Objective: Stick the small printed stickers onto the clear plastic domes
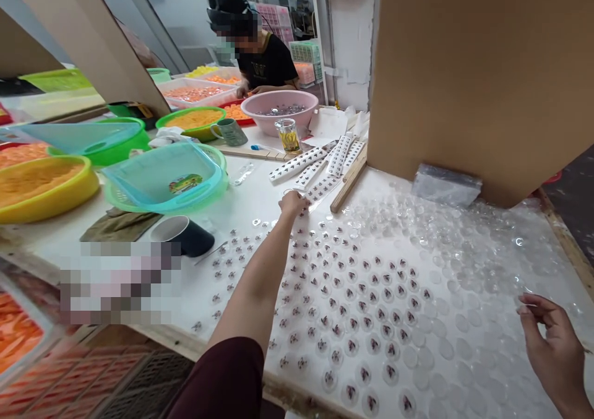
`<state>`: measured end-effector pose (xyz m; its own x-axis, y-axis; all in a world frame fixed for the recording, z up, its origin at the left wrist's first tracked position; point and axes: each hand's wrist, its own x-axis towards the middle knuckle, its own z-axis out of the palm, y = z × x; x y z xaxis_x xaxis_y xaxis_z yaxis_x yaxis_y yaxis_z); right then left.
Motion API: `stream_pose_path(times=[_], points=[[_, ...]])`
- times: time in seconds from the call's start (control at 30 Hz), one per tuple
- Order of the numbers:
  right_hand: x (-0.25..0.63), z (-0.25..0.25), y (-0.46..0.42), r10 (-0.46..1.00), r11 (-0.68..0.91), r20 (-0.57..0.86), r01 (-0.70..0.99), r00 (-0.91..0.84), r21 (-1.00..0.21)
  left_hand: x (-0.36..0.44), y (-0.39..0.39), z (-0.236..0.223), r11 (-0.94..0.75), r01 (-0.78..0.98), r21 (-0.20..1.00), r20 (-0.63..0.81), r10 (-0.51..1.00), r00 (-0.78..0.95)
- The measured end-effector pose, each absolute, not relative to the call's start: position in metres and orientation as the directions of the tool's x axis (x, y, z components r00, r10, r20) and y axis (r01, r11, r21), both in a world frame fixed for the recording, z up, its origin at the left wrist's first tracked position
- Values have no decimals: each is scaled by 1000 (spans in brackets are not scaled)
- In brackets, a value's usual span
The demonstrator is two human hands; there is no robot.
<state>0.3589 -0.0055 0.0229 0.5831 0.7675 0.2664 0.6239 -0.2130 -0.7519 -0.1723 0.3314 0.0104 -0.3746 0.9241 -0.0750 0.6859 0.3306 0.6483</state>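
My left hand (294, 203) reaches far across the white table, its fingers closed at the near end of a printed sticker strip (322, 189). Small dark printed stickers (351, 276) lie in rows on the table below it, many of them on clear round discs. At the right edge, my right hand (552, 345) is raised over the bare clear discs (445, 348), thumb and forefinger brought together. What sits between those fingertips, if anything, is too small to make out. Rolled sticker sheets (297, 164) lie beyond my left hand.
A wooden stick (349, 184) borders the strips. Clear discs pile up before a cardboard box (464, 78), with a plastic bag (446, 185) against it. Leftward are a dark mug (188, 236), a green basket (167, 177) and a yellow tub (46, 190). A co-worker (264, 60) sits opposite.
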Motion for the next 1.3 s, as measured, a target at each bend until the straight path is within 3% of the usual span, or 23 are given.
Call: stream_pose_path(times=[0.13,0.23,0.37,0.4,0.47,0.57,0.67,0.77,0.9,1.07,1.2,1.3], points=[[348,24,5,777,-168,280,614,565,-771,-167,317,36,287,580,762,2,895,-446],[318,32,22,792,-19,380,641,478,-767,-151,283,61,190,480,856,43,900,-434],[232,59,49,792,448,604,582,94,-678,-108,183,91,25,366,930,133,907,-400],[204,69,53,767,547,642,533,-9,-646,-96,150,99,-77,258,963,175,907,-384],[149,91,52,687,704,697,422,-205,-571,-72,82,115,-224,122,967,255,878,-406],[84,119,29,551,831,743,172,-379,-529,-52,-10,139,-340,134,931,358,774,-523],[57,129,-7,478,805,736,-96,-479,-585,-51,-83,154,-341,256,904,425,670,-609],[56,122,-33,455,738,699,-205,-552,-643,-58,-140,155,-238,310,920,381,726,-573],[60,102,-52,444,730,668,-191,-597,-656,-54,-183,143,-139,270,953,271,791,-549],[67,85,-64,425,777,677,-142,-601,-614,-44,-188,127,-84,257,963,241,699,-674],[74,75,-60,404,813,666,-88,-627,-576,-44,-184,121,-99,130,986,162,705,-691],[80,69,-57,440,775,608,-63,-661,-629,-45,-182,115,-75,85,994,113,709,-696]])
